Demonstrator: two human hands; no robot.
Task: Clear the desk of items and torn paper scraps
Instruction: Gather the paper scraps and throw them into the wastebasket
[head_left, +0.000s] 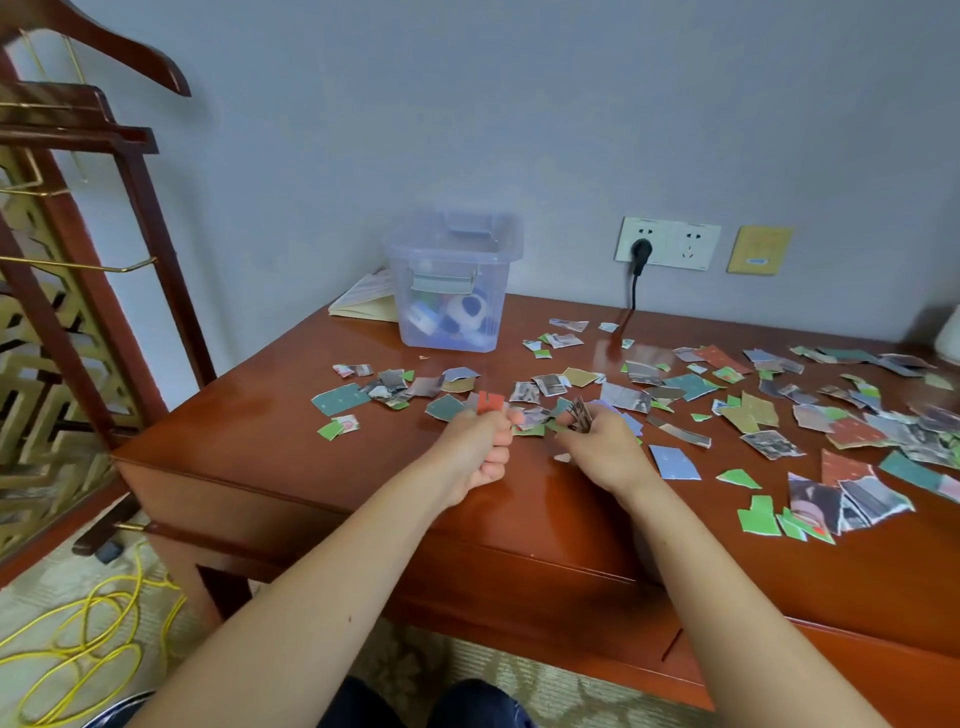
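Note:
Several torn paper scraps (691, 387) in green, red, grey and photo print lie scattered over the glossy brown desk (291, 441). My left hand (475, 449) is curled and pinches a red scrap (491, 401) above the desk's left middle. Just to its right, my right hand (602, 452) grips a small stack of gathered scraps (581, 414). A clear plastic bin (451, 283) holding a few small items stands at the back of the desk.
A folded paper booklet (363, 299) lies behind the bin by the wall. A black plug and cord (638, 270) run from the wall socket onto the desk. A wooden valet stand (98, 218) rises at the left; yellow cable (88, 639) coils on the floor.

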